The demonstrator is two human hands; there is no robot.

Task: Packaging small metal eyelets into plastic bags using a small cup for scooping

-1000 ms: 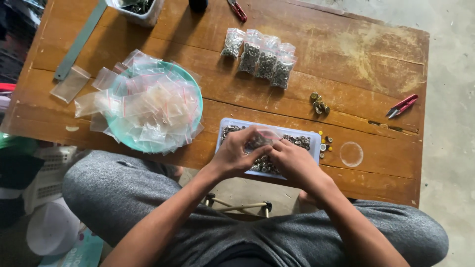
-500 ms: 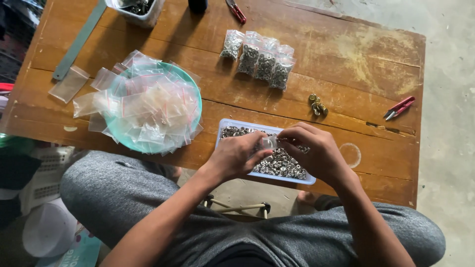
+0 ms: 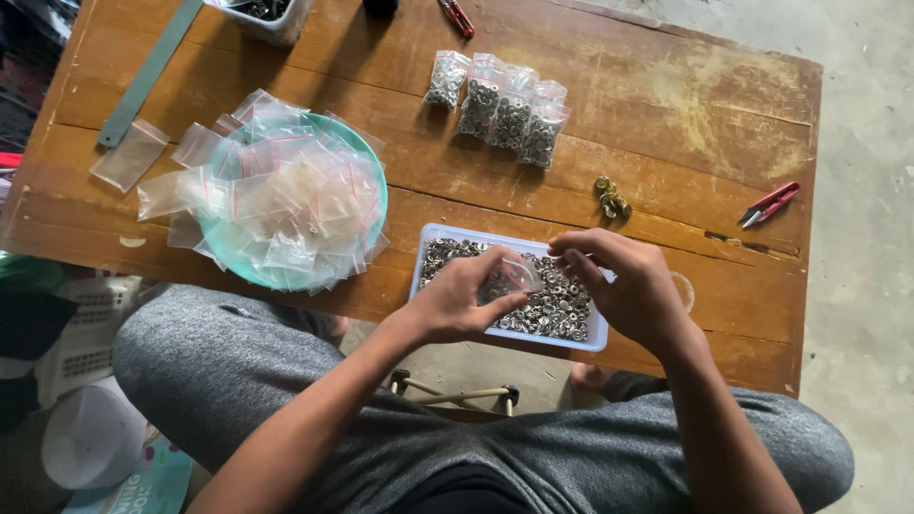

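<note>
We're seated at the wooden desk, both hands over the white tray of small silver metal rings. Landmark = that tray.

Left hand: fingers pinched on a small clear zip bag, held just above the tray's middle. Right hand: fingertips curled in at the bag's mouth, touching or nearly touching it; we can't tell if it's pinching rings or the bag edge. Neither hand is slack.

Around the tray:
- left of it: teal plate heaped with empty clear zip bags, a few spilling onto the desk
- beyond it, far side: four filled bags of rings in a row
- just beyond its right end: small cluster of brass-coloured fittings
- right, well apart: red snips
- far left corner: grey metal strip and a clear tub

Risks as we judge them:
- tray sits at the near desk edge; a wrist bump could tip it into our lap
- bag mouth is narrow and floppy; a loose pinch lets rings miss it, though most would fall back in the tray
- empty bags are light, piled loose; a sleeve sweep would scatter them
</note>
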